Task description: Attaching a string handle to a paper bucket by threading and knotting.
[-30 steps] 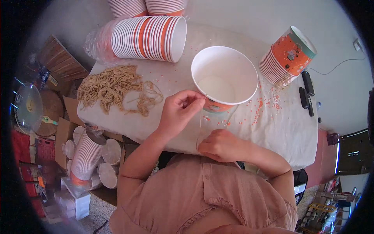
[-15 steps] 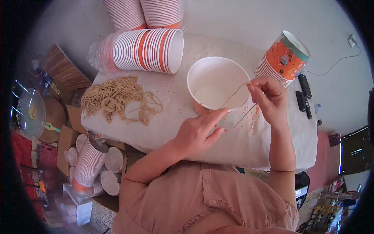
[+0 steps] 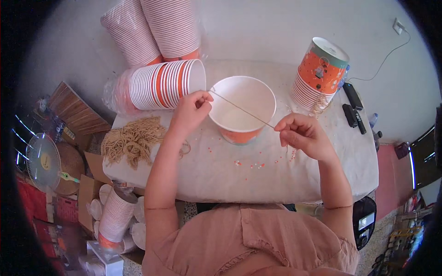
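String (image 3: pixel 241 109) taut over paper bucket (image 3: pixel 241 137), my L hand (image 3: pixel 190 110) + R hand (image 3: pixel 307 136) w/ fingers clamped on it; tan yarn pile (image 3: pixel 132 139) nr left edge of surface (image 3: pixel 281 185).

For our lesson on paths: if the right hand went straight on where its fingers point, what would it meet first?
The right hand, pinching a string, would probably meet the right side of the white-rimmed tub first, though depth is unclear and it might pass above.
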Available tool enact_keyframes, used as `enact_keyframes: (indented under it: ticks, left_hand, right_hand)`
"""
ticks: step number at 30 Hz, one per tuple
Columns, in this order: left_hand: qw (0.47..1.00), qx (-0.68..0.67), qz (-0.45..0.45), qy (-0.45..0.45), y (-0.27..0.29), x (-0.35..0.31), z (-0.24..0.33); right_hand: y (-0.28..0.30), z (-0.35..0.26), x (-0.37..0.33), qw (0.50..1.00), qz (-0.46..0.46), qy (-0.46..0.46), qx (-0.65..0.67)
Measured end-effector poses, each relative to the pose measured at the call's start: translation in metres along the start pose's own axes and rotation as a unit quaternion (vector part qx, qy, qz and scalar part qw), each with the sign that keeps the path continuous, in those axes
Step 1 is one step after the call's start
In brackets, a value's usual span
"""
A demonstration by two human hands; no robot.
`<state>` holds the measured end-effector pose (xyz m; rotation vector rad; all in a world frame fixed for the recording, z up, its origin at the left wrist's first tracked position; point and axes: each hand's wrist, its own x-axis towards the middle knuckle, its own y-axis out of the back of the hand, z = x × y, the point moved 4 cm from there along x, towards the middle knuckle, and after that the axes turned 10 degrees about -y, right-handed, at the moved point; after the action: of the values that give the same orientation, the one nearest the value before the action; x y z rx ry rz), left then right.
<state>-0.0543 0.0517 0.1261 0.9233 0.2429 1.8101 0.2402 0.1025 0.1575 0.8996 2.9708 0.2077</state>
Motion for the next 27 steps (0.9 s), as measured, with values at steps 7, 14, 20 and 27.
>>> enact_keyframes:
  ticks: [7, 14, 20, 27]
  left_hand:
    - [0.995, 0.018, 0.082, -0.051, 0.011, -0.007, 0.032]
    - [0.884, -0.432, -0.162, 0.071, -0.034, -0.045, 0.109]
    - [0.902, -0.393, -0.155, 0.092, -0.028, -0.053, 0.094]
    - [0.811, -0.545, -0.157, 0.144, -0.047, -0.05, 0.099]
  right_hand:
    - [-0.007, -0.012, 0.006, 0.997, -0.045, 0.004, 0.062]
    - [-0.025, -0.042, 0.035, 0.988, -0.053, 0.074, 0.122]
    - [-0.014, -0.037, 0.054, 0.977, -0.018, 0.11, 0.18]
    - [-0.032, -0.038, 0.056, 0.981, -0.057, 0.1, 0.156]
